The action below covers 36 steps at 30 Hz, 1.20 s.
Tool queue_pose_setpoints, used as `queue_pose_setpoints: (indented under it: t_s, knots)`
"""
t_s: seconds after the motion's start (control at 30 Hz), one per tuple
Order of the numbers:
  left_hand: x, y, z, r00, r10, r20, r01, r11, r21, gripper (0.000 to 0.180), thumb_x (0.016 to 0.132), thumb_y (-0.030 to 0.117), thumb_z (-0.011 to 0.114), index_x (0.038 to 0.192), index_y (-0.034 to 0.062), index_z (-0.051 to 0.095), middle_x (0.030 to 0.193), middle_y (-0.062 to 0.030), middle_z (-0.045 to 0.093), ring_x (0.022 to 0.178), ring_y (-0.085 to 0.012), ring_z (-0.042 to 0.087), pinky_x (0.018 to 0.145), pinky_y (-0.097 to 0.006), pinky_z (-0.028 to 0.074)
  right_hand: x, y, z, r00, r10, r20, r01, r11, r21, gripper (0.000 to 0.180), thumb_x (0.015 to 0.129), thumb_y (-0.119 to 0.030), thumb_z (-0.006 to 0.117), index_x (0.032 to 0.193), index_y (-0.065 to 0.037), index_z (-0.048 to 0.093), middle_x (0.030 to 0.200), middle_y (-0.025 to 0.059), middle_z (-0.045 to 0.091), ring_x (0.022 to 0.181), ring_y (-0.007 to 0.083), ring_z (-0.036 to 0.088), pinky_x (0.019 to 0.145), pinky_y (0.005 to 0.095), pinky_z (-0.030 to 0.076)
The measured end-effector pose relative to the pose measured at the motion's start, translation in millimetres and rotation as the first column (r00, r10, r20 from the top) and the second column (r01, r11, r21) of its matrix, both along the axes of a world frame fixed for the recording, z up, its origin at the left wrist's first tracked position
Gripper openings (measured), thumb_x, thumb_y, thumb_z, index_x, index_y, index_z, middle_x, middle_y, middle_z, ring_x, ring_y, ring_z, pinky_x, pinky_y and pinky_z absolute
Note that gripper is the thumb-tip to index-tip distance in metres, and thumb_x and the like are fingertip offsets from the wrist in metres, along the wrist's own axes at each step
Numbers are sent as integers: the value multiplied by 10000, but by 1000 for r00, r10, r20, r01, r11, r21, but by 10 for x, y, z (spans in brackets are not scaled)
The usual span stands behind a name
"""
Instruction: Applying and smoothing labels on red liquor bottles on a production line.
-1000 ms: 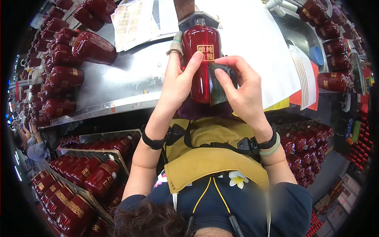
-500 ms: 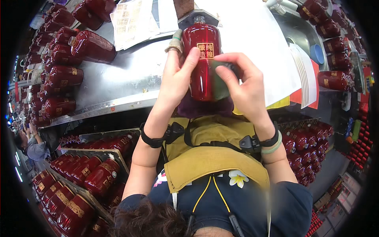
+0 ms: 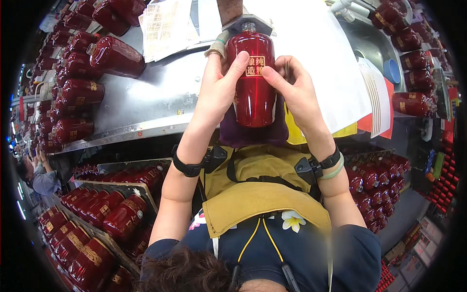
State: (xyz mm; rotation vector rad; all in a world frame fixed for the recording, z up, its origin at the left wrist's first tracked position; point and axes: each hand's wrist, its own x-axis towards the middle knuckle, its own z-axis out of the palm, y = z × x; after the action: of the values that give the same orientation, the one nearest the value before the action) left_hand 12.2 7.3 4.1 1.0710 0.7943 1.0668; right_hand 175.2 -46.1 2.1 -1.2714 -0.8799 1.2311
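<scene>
A glossy dark red bottle (image 3: 253,95) lies lengthwise in front of me on a purple cloth (image 3: 253,134) at the edge of a steel table (image 3: 146,104). My left hand (image 3: 219,85) grips its left side, thumb pressed on a small gold square label near the neck. My right hand (image 3: 294,90) holds the right side, with its forefinger and thumb pinching the same label. Both wrists wear dark bands.
Several red bottles (image 3: 78,92) lie along the table's left side, and more (image 3: 408,44) at the far right. Sheets of gold labels (image 3: 168,24) and white paper (image 3: 321,58) lie on the table. Trays of red bottles (image 3: 102,209) stand below left and lower right (image 3: 379,185). A person (image 3: 39,175) sits far left.
My right hand let go of a dark pad it pressed on the bottle and now pinches the gold label. The left thumb has slid up onto the label.
</scene>
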Motion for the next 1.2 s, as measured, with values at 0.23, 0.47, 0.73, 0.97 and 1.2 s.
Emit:
queue_pose_setpoints:
  t_s: [0.23,0.47,0.73,0.97,1.2]
  knots:
    - [14,-10,17,1000,5,3,-5,1000,-7,658,1042,183,633,1565,-40,302,1409,-164,557,1261,-195,573,1062,-339,486,16,0,-11,1000,16,-16,-17,999,-35,353,915,-225,821,1073,-20,581,836,-60,502,773,33,465,669,199,406]
    - [26,-15,10,1000,28,-2,-28,1000,-15,675,1040,193,638,1560,-64,293,1406,-173,556,1248,-194,580,1046,-337,494,33,-3,13,999,38,-13,-38,998,-42,358,920,-218,814,1095,-9,581,851,-52,511,785,39,472,685,201,419]
    - [34,-19,-21,999,37,-18,-37,999,1,688,1042,208,637,1566,-67,287,1409,-179,555,1245,-194,581,1043,-325,493,31,1,1,999,37,-7,-37,999,-32,359,923,-221,812,1101,-7,584,855,-49,520,789,39,477,692,202,425]
    - [-49,-43,33,999,35,16,-34,997,-67,633,1077,230,574,1570,-50,291,1462,-161,517,1316,-187,527,1116,-338,435,120,39,119,996,87,-4,-87,993,-76,331,928,-268,804,1048,-30,607,837,-56,518,777,35,469,683,208,410]
    - [-74,-117,7,1000,10,12,-9,998,-55,628,1084,217,558,1577,-46,272,1494,-170,485,1354,-202,499,1140,-348,416,135,66,72,994,100,36,-97,992,-81,322,943,-292,785,1042,-29,630,842,-55,538,784,31,484,697,203,416]
